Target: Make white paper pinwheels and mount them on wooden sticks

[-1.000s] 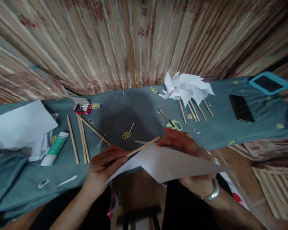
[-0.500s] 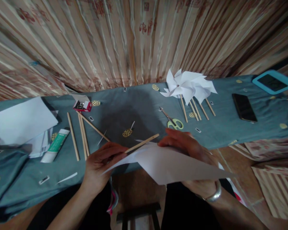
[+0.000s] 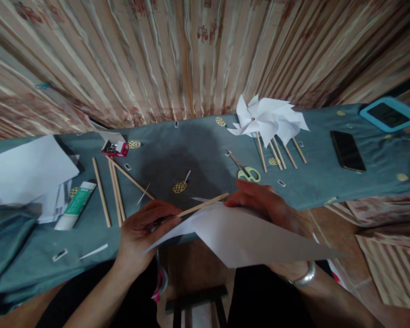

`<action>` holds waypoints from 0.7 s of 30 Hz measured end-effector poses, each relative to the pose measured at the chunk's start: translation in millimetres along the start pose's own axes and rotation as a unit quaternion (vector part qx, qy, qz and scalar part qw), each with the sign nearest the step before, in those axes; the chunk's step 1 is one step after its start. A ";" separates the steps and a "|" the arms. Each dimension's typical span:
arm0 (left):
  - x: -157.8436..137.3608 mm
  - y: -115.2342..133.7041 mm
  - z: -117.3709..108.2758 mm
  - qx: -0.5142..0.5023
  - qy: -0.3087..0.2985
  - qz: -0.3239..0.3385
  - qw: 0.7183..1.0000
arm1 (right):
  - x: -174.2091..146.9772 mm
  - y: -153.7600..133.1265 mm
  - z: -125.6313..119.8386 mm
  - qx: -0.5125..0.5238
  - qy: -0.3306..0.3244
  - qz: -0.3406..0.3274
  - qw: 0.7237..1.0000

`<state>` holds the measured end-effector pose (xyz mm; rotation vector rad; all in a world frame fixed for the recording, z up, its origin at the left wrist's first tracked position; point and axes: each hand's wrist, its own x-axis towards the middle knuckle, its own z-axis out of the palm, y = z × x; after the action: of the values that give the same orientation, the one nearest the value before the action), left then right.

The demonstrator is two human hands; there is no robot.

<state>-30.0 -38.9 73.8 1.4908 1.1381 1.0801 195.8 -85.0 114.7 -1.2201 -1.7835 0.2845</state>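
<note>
My left hand (image 3: 146, 230) is closed on a thin wooden stick (image 3: 205, 203), with its fingers also near the left tip of a white paper pinwheel (image 3: 239, 237). The stick's free end points right, lying against the paper's upper edge. On the other side my right hand (image 3: 263, 205), with a silver bangle at the wrist, pinches the pinwheel by its upper edge near the stick's end. Part of that hand is hidden behind the paper. Beyond it, green-handled scissors (image 3: 248, 172) lie partly open on the cloth.
Finished paper pinwheels (image 3: 268, 119) on sticks lie at the back right, beside a black phone (image 3: 347, 150) and a blue-framed tablet (image 3: 390, 114). At left are white sheets (image 3: 30, 168), a glue tube (image 3: 75, 206), loose sticks (image 3: 101, 192) and a red box (image 3: 115, 148) of small metal pieces.
Both hands keep their hold, and the stick's free end has dipped slightly and shifted a little right toward my right fingers. The paper's right tip reaches slightly farther right. The view has shifted a little.
</note>
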 end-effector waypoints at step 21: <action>-1.2 6.2 -0.2 0.059 0.010 0.041 0.997 | -4.1 -0.6 -0.2 -0.031 -0.007 0.026 0.999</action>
<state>-29.5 -40.9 79.9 1.6344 1.1800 1.1008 195.9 -88.8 112.9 -1.3127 -1.7868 0.2700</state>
